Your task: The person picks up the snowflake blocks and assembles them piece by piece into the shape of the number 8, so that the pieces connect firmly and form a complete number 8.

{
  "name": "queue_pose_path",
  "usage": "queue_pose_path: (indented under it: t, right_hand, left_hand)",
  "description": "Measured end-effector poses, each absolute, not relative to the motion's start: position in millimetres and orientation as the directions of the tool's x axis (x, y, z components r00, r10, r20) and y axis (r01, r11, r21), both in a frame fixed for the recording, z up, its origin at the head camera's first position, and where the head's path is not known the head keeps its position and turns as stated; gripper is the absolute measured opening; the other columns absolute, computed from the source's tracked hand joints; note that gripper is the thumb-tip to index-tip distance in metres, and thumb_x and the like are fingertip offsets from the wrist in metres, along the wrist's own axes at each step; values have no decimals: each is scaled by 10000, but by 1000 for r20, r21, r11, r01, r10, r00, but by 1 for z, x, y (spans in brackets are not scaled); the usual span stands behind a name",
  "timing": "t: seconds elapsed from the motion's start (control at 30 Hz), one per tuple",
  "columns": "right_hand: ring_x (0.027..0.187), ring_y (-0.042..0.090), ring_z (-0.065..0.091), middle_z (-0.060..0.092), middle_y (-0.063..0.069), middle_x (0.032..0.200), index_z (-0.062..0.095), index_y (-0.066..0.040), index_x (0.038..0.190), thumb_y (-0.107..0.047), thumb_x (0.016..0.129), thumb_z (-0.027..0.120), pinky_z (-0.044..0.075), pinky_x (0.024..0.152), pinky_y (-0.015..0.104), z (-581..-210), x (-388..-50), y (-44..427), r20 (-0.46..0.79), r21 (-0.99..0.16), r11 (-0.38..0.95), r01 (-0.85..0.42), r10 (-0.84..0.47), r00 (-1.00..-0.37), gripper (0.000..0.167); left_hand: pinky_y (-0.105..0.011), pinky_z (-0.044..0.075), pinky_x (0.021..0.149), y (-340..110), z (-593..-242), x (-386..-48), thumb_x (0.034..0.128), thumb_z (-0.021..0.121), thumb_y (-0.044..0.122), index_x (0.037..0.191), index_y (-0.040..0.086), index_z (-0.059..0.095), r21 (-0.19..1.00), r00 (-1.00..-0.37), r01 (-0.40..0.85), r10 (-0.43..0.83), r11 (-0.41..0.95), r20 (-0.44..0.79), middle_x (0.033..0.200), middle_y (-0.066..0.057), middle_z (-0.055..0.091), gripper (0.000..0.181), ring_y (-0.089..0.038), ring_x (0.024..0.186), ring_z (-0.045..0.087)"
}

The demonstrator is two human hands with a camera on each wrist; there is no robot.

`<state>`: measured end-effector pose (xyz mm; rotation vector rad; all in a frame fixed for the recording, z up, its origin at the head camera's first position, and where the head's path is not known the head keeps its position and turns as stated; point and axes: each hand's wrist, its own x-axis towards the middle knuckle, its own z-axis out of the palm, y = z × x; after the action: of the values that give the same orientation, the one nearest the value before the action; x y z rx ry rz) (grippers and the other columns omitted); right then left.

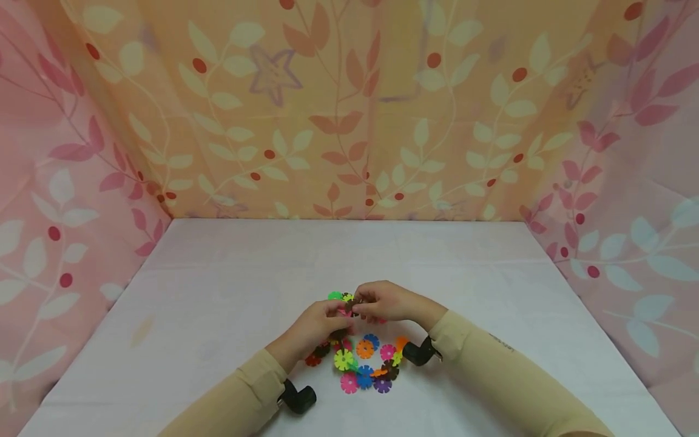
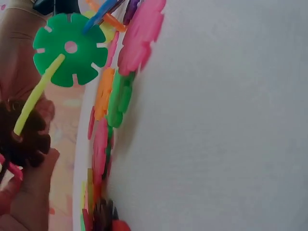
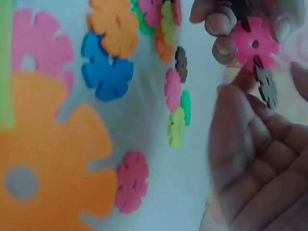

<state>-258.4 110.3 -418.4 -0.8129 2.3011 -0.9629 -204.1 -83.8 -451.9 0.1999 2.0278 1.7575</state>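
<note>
Notched plastic discs are the objects at hand. My left hand pinches a pink disc that is slotted into dark brown discs. Opposite it, my right hand has its fingertips on a brown disc at the pink one's edge. The two hands almost meet over the table. In the left wrist view, a green disc, a thin yellow one and a brown one are joined near the fingers. Fingers partly hide the held pieces.
On the white table, more discs lie close below the hands, including orange, blue, purple and yellow-green ones, some of them joined. A green disc lies just beyond the hands. Patterned cloth stands behind the table.
</note>
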Motion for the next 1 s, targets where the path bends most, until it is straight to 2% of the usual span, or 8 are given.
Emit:
queue_pose_path:
  t: [0.1,0.3,0.4,0.6,0.8,1.0]
  right_hand:
    - [628,172,531,608,52,752,625,-108,878,-245,924,540,478,576,301,-418,-260,107,-247,-682,626,-378,-683,-687,168]
    - [677,93,477,533,-94,710,649,-154,815,-134,836,655,440,647,206,-420,-250,94,-289,-342,650,-679,-760,-582,29]
    - [674,89,471,527,-93,723,639,-161,825,-107,775,713,442,642,198,-421,-244,91,-349,-263,648,-715,-755,-555,105]
    - [675,92,448,500,-76,746,592,-170,827,-131,688,792,424,629,188,-424,-242,91,-391,-224,622,-750,-762,-515,247]
    - [696,88,441,464,-82,754,578,-177,838,-144,702,782,417,655,182,-425,-245,93,-406,-222,586,-779,-782,-473,247]
    - [706,84,427,441,-77,762,554,-182,846,-158,709,780,402,662,180,-427,-248,98,-404,-213,553,-805,-800,-443,266]
  left_hand:
    - [-329,515,715,-88,-454,-203,891,574,184,1076,-22,572,960,-895,-219,356,172,-269,863,-136,662,277,-255,800,618]
    - [-335,516,696,-99,-457,-202,930,500,229,1033,-40,577,942,-899,-301,285,145,-331,933,-141,640,298,-213,809,640]
    - [-341,521,713,-103,-456,-202,950,462,195,1015,-58,584,940,-899,-316,275,130,-340,922,-142,641,288,-196,784,635]
    - [-329,515,714,-106,-455,-204,943,473,175,1016,-25,618,935,-895,-319,274,158,-352,900,-124,663,258,-180,770,620]
    - [-331,506,723,-107,-456,-206,943,483,205,1032,11,631,928,-894,-322,264,185,-363,938,-106,671,260,-183,817,628]
    - [-332,510,764,-108,-456,-207,952,472,200,1037,-9,616,936,-892,-315,286,160,-349,959,-115,663,268,-191,850,647]
